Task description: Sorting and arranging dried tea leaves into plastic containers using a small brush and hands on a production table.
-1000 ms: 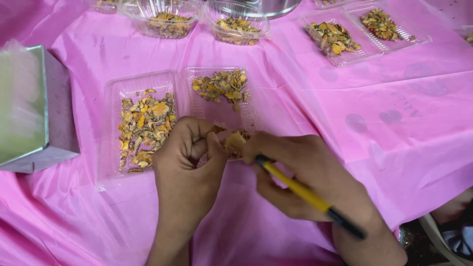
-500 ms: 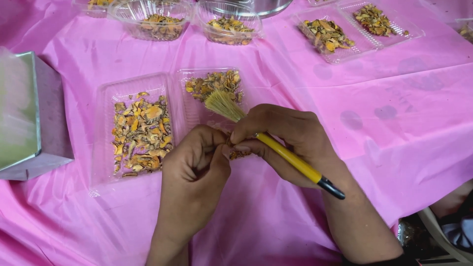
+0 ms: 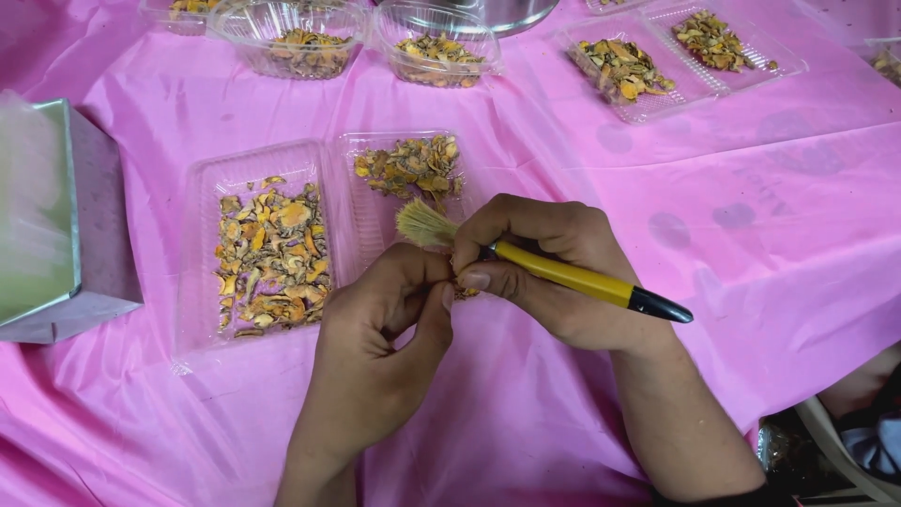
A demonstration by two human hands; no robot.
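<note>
right hand (image 3: 540, 272) wrapped round a brush (image 3: 563, 274), yellow handle with a black tip poking out past the wrist side, pale bristles fanned out just over the near edge of the clamshell (image 3: 328, 221). left hand (image 3: 389, 324) curled tight, thumb and fingertips pinched on a small orange-brown piece (image 3: 462, 291), right up against the right hand's thumb, just in front of the clamshell. piece mostly hidden between the fingers, so can't tell its shape.

clamshell itself: clear plastic, lying open flat on the pink cloth (image 3: 751, 235), two halves side by side. left half holding a wide spread of dried orange-yellow chips (image 3: 270, 253), right half holding a smaller heap (image 3: 410, 167) up at its far end, near end of that half mostly bare.

left of the clamshell, a box (image 3: 42, 216) with a green side and a shiny rim, touching nothing else. beyond the clamshell, two clear tubs (image 3: 291, 33) with more chips. beyond and to the right of it, another open clamshell (image 3: 680, 56) with a pile in each half. behind the tubs, edge of a metal bowl (image 3: 507, 11). far right of the clamshell, down at the cloth's edge, some dark stuff, too cut off to tell.
</note>
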